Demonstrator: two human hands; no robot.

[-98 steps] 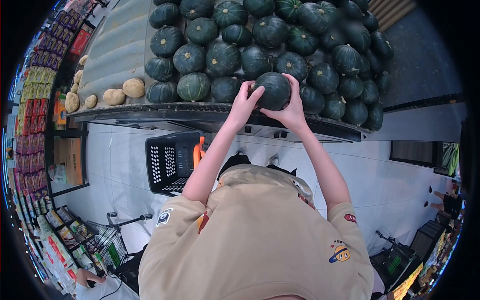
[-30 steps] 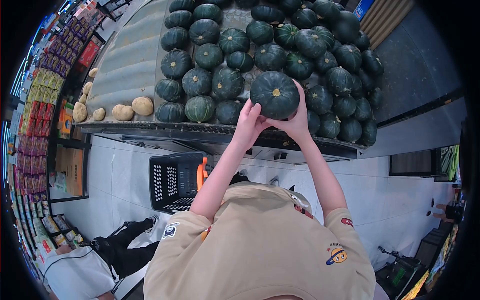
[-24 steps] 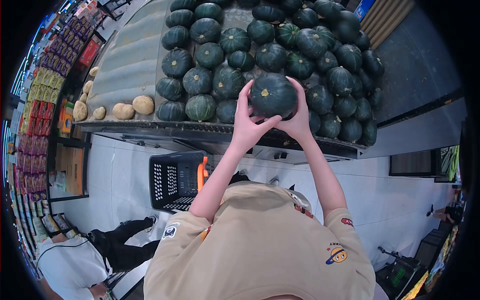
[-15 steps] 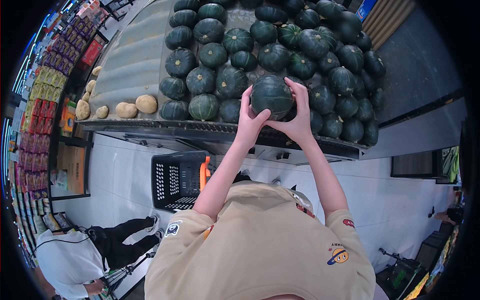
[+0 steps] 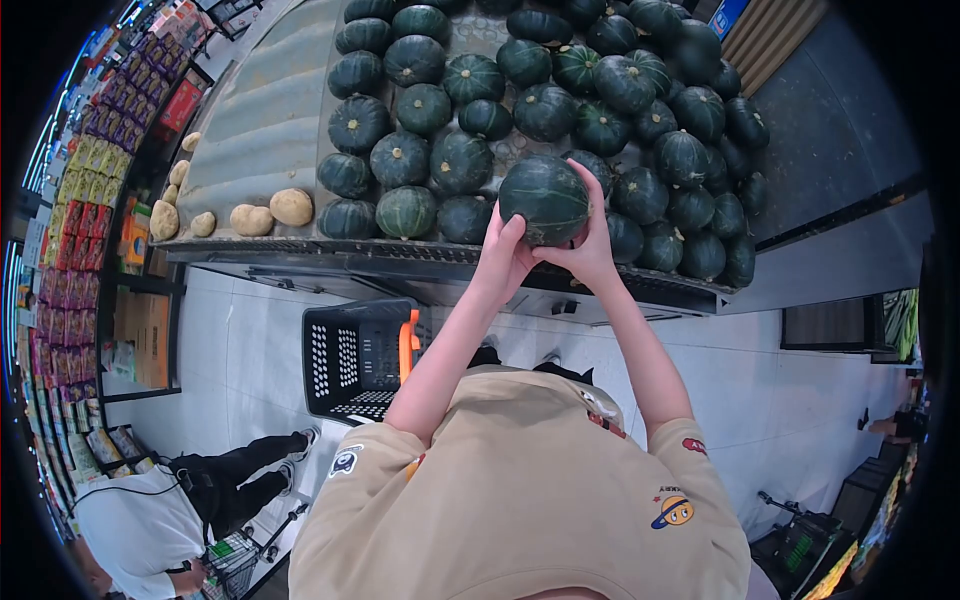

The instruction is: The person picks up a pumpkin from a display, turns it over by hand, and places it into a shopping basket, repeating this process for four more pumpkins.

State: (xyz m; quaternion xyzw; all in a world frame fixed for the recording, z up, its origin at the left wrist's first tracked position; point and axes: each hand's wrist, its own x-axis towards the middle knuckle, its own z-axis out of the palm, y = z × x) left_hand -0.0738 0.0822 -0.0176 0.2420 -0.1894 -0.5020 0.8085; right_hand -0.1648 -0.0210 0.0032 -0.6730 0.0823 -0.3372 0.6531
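Observation:
Between my two hands is a dark green kabocha squash (image 5: pixel 545 197), round with faint pale stripes, held over the front edge of the display stand (image 5: pixel 400 252). My left hand (image 5: pixel 503 255) cups its left and lower side, thumb pressed on the near face. Along its right side wrap the fingers of my right hand (image 5: pixel 590 235), with the thumb underneath. Some fingertips are hidden behind the squash. Many similar squashes lie around it, among them a striped one (image 5: pixel 406 212) to the left and another (image 5: pixel 641 195) to the right.
Potatoes (image 5: pixel 291 207) lie on the stand's left part. A black shopping basket (image 5: pixel 330 362) with an orange handle (image 5: pixel 408 342) is on the floor below my left arm. At the lower left a person in a white shirt (image 5: pixel 140 525) stands beside a small cart (image 5: pixel 232 560). Packaged-goods shelves (image 5: pixel 75 260) line the left.
The squash has turned in my hands, and its stripes now show differently. My left hand has shifted lower around it. The person at the lower left has moved slightly.

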